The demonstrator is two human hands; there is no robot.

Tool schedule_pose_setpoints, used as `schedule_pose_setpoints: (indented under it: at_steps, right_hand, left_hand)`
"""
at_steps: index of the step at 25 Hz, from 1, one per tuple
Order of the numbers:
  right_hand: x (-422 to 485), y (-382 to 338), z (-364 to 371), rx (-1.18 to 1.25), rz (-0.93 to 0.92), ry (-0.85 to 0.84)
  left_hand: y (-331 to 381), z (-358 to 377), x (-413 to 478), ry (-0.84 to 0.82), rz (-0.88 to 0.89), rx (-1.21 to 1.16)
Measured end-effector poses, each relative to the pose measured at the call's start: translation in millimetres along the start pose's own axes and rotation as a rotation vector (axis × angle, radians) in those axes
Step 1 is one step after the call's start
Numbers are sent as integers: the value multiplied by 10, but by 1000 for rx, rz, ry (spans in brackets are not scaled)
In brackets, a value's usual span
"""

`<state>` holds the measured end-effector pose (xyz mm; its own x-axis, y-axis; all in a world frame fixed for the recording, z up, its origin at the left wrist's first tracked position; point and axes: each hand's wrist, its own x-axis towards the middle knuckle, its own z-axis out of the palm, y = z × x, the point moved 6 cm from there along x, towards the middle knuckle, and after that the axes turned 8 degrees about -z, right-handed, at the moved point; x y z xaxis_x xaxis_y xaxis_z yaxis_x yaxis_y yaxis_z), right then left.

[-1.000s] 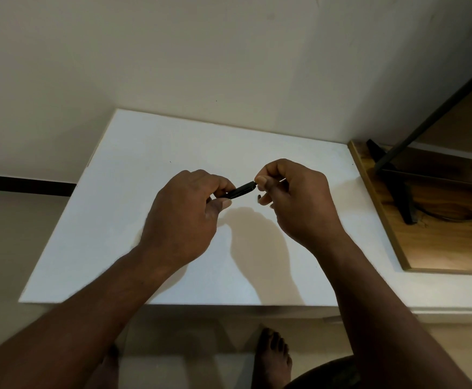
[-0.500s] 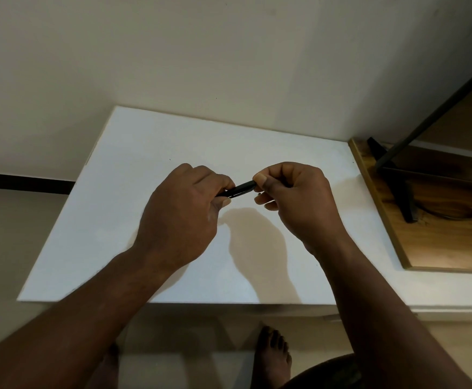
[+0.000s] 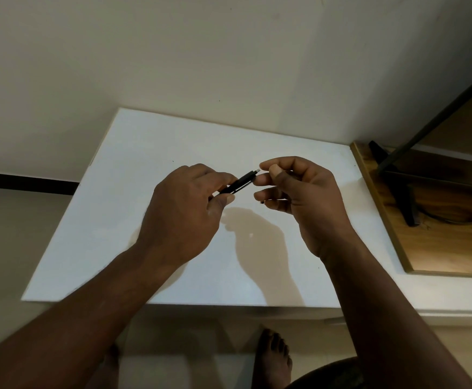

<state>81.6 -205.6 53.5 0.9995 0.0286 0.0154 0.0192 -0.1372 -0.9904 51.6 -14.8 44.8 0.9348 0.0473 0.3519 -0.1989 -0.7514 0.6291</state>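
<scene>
A slim black pen with a pale end is held in the air above the white table. My left hand grips its lower barrel between thumb and curled fingers. My right hand has its fingers curled, and its thumb and forefinger tips pinch at the pen's pale upper end. A tiny dark bit shows at the right hand's lower fingers; I cannot tell what it is. Most of the barrel is hidden inside my left hand.
The table stands against a plain wall. A wooden board with a black stand and a cable lies at the right. A bare foot shows below the table's front edge.
My right hand has slid right along the pen and its fingers have loosened, so more of the black barrel and its pale end now show. My left hand has kept its grip.
</scene>
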Motion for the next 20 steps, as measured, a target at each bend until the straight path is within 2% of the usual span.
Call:
schedule_pose_setpoints:
  at_steps: [8, 17, 20]
  right_hand:
    - [-21, -98, 14, -307, -245, 45]
    - [-23, -105, 15, -281, -249, 42]
    - [15, -80, -46, -263, -214, 65]
  left_hand:
    - [-25, -3, -3, -29, -87, -106]
    - [-21, 3, 3, -32, -104, -99]
    - [-15, -8, 1, -42, -164, -154]
